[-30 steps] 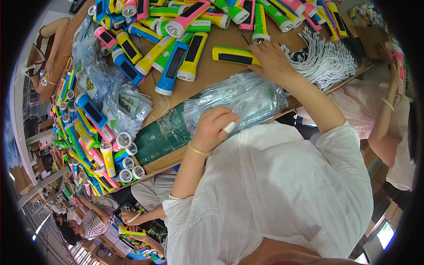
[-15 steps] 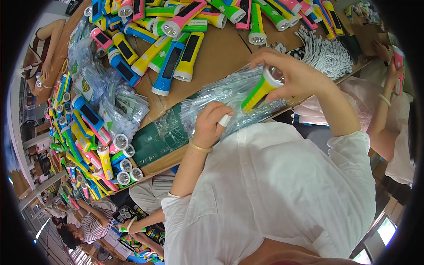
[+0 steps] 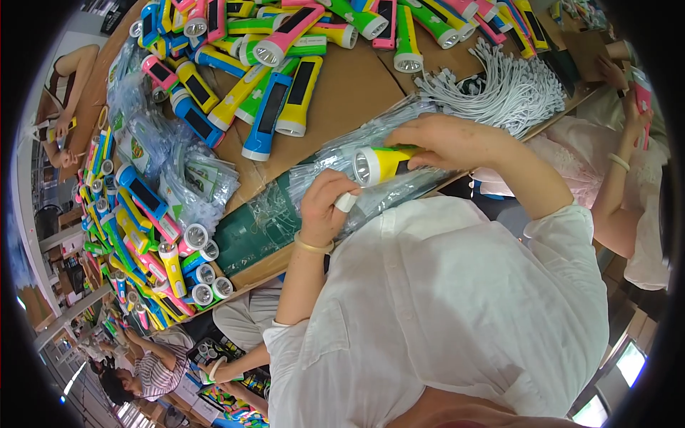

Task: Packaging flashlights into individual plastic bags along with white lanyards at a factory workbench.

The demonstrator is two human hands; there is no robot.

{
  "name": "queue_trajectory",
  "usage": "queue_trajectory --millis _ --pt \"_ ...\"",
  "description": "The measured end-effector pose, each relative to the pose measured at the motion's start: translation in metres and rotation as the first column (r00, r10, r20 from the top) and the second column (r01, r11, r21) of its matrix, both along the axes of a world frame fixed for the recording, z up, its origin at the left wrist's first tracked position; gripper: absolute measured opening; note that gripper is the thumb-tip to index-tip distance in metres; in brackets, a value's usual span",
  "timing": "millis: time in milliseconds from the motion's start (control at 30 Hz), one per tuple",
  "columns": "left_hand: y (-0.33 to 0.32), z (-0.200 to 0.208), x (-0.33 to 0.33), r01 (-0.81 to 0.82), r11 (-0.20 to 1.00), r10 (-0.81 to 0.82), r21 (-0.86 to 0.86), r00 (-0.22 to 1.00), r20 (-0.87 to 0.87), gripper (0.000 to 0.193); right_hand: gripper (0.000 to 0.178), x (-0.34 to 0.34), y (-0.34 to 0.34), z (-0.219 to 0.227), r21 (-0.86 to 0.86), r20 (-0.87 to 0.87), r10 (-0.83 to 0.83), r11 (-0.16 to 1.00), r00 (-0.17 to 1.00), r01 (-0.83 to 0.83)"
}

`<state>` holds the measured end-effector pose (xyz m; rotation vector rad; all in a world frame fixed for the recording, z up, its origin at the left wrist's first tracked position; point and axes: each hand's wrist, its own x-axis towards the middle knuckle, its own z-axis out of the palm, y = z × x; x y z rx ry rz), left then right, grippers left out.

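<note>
My right hand [image 3: 451, 141] is wrapped round a yellow-and-green flashlight [image 3: 387, 163], which lies nearly level with its white-rimmed lens facing left. Close to that lens, my left hand [image 3: 323, 208] has its fingers curled in. A small white piece [image 3: 347, 202] shows at its thumb; whether it is held or wrapped round the thumb I cannot tell. Under both hands lies a stack of clear plastic bags [image 3: 314, 170]. Just beyond my right hand is a bundle of white cables [image 3: 499, 89].
Colourful flashlights [image 3: 271, 114] are heaped at the far side, and more [image 3: 171, 264] crowd the left. Printed plastic bags [image 3: 193, 175] lie between them on cardboard [image 3: 349, 93]. A green table surface [image 3: 246, 232] shows in front. Other people work at left and right.
My right hand has lowered the flashlight and turned it, so its lens now faces left rather than up and right. My left hand has shifted slightly left.
</note>
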<state>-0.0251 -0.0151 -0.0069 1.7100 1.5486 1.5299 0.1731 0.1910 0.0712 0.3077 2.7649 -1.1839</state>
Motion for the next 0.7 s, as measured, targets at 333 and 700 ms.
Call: queue_trajectory --millis 333,700 --pt "0.015 -0.003 0.006 0.044 0.997 -0.048 -0.067 0.996 -0.070 0.018 0.026 0.019 0.013 -0.029 0.138 -0.184 -0.073 0.985 0.980 0.099" --pt "0.018 -0.001 0.010 0.011 0.999 -0.017 -0.053 0.993 -0.118 0.017 0.015 0.078 0.061 -0.012 -0.209 -0.230 -0.735 0.678 0.638 0.705"
